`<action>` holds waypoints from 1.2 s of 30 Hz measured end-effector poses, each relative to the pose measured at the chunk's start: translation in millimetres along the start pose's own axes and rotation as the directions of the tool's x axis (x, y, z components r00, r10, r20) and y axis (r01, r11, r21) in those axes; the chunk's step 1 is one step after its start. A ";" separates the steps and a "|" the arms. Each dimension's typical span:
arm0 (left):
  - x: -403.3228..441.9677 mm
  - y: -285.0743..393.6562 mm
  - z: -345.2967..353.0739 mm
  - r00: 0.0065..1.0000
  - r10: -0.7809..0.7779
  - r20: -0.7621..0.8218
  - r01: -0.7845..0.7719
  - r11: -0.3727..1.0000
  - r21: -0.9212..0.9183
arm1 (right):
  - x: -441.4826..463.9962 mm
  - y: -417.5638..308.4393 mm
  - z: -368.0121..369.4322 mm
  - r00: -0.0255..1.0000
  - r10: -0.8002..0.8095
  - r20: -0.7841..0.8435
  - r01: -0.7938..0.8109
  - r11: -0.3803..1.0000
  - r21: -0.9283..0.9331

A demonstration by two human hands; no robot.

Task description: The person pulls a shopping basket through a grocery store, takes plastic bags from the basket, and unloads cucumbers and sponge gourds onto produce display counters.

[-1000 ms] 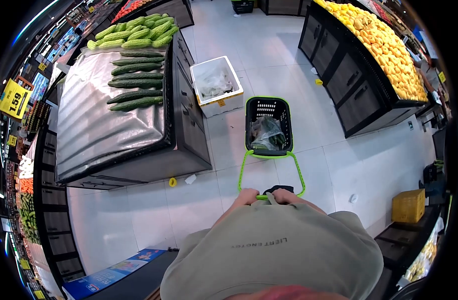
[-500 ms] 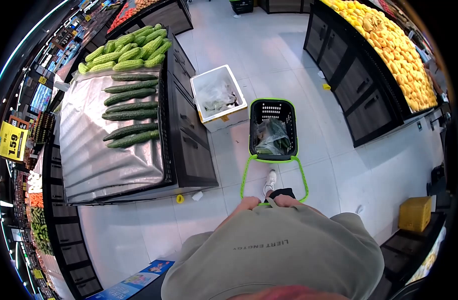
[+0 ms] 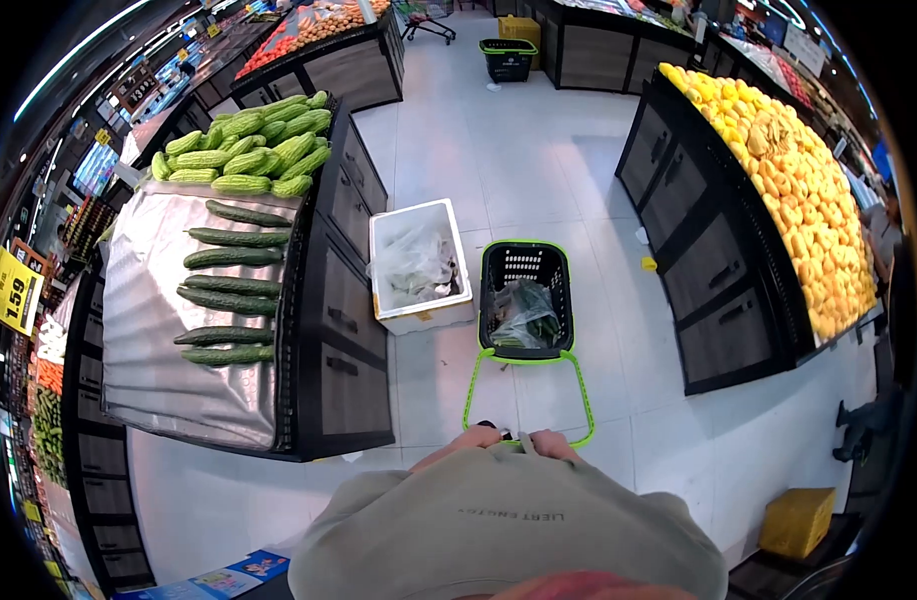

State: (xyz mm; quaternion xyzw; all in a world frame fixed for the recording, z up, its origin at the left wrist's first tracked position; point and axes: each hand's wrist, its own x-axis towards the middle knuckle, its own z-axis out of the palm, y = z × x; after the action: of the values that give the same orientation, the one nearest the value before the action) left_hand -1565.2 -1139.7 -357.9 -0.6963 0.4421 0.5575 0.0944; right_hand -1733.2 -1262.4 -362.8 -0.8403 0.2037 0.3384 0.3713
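Both my hands are at the near bar of a green handle, close to my shirt. My left hand (image 3: 479, 437) is closed round the bar on the left. Beside it, my right hand (image 3: 553, 445) is closed on the right part of the same bar. The green handle (image 3: 585, 395) slants from there to a black basket (image 3: 526, 255) with a green rim, which stands on the floor in front of me. A clear plastic bag (image 3: 524, 312) with dark green produce lies inside the basket.
A white foam box (image 3: 457, 215) with plastic bags stands left of the basket. Cucumbers (image 3: 231, 257) and light green gourds (image 3: 249, 150) lie on the left stand. Yellow produce (image 3: 794, 200) fills the right stand. Another black basket (image 3: 509, 66) is farther ahead. A person (image 3: 884, 235) is at the far right.
The view has tilted up and shows more of the far aisle. The left stand and foam box now sit nearer my side. The shoe seen half a second ago is hidden. Both hands keep their hold.
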 end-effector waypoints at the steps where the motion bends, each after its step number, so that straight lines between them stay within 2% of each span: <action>1: 10.6 7.5 -11.9 1.000 0.011 -0.019 -0.011 1.000 -0.014 | -1.1 7.6 -10.6 0.994 0.064 -0.094 -0.064 0.998 0.000; 3: 34.0 22.6 -34.1 0.980 0.189 0.057 -0.195 0.972 0.129 | 3.0 26.9 -24.8 0.974 0.123 -0.193 -0.131 0.991 -0.029; 4: 43.4 28.8 -43.7 0.979 0.201 0.040 -0.204 0.972 0.120 | 3.9 36.2 -33.1 0.967 0.133 -0.217 -0.146 0.988 -0.041; 6: 56.8 41.1 -64.4 0.941 0.303 0.152 -0.321 0.940 0.117 | 12.3 54.5 -49.4 0.963 0.135 -0.232 -0.153 0.986 -0.062; 9: 79.1 57.0 -93.0 0.925 0.339 0.171 -0.356 0.931 0.079 | 29.7 79.2 -76.6 0.964 0.130 -0.231 -0.146 0.988 -0.051; 11: 99.0 67.3 -115.2 0.927 0.339 0.159 -0.353 0.934 0.064 | 40.2 96.6 -99.9 0.972 0.102 -0.214 -0.109 0.994 -0.020; 15: 142.2 86.5 -170.5 0.935 0.334 0.122 -0.344 0.936 0.072 | 60.9 134.5 -173.8 0.962 0.188 -0.199 -0.200 0.979 -0.039; 17: 168.7 96.1 -194.7 0.936 0.338 0.098 -0.345 0.936 0.068 | 73.7 163.1 -215.0 0.985 0.053 -0.166 -0.076 0.988 -0.136; 18: 178.2 98.3 -206.5 0.939 0.333 0.085 -0.338 0.939 0.065 | 78.0 174.5 -233.2 0.985 0.051 -0.163 -0.079 0.982 -0.171; 20: 194.0 103.5 -227.8 0.948 0.316 0.044 -0.318 0.947 0.041 | 93.5 186.5 -265.0 0.999 -0.007 -0.046 -0.005 0.965 -0.263; 23: 206.2 114.4 -257.3 0.958 0.285 0.010 -0.286 0.958 0.001 | 143.1 223.9 -257.4 0.995 -0.043 -0.092 0.016 0.961 -0.278; 26: 223.1 125.0 -288.0 0.968 0.251 -0.018 -0.251 0.967 -0.032 | 150.7 206.9 -295.7 0.998 -0.054 -0.034 0.043 0.961 -0.275; 28: 235.7 130.3 -308.2 0.974 0.224 -0.044 -0.226 0.972 -0.064 | 165.8 213.2 -303.4 0.995 -0.102 -0.018 0.094 0.961 -0.260; 30: 250.2 133.9 -327.8 0.977 0.200 -0.068 -0.206 0.974 -0.097 | 180.9 222.3 -318.1 0.995 -0.092 -0.037 0.079 0.961 -0.264; 32: 262.0 136.0 -344.5 0.982 0.170 -0.084 -0.180 0.975 -0.131 | 197.8 234.4 -340.6 0.997 -0.081 0.020 0.083 0.953 -0.292; 36: 282.4 147.8 -381.0 0.987 0.113 -0.112 -0.132 0.975 -0.178 | 208.8 249.8 -415.3 0.988 -0.142 -0.063 0.116 0.945 -0.305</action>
State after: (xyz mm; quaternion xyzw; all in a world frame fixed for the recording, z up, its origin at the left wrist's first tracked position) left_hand -1411.2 -1609.1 -409.8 -0.7009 0.4347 0.5648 -0.0276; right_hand -1564.5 -1758.0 -428.9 -0.9119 0.1100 0.3048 0.2517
